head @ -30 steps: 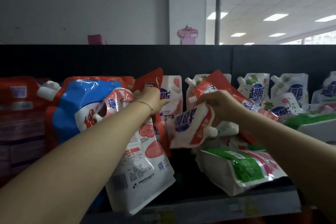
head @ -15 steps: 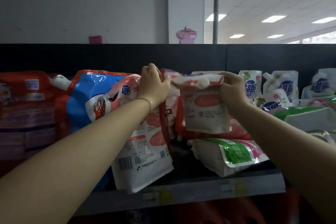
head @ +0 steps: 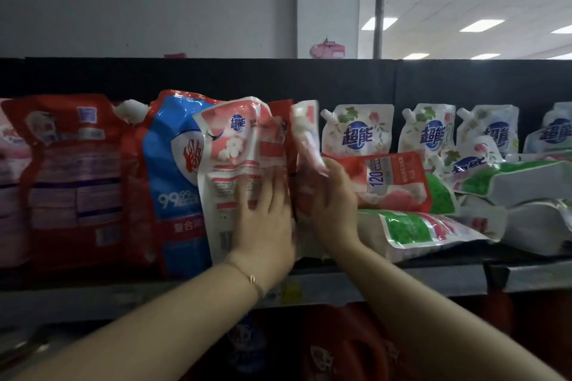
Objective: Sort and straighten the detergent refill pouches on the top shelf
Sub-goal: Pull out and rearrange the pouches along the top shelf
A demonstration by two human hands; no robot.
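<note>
Pink-and-white pouch (head: 244, 145), green-and-white pouch (head: 411, 229)

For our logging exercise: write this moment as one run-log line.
phase: straightening | left hand: flat on pink-white pouch | right hand: against edge-on pouch, grip blurred | pending: green pouch lying flat

Left hand (head: 263, 219) flat on upright pink pouch (head: 241, 145), right hand (head: 334, 204) against blurred slim pouch (head: 306, 133), green pouches (head: 411, 229) lying on shelf (head: 433, 281)
</note>
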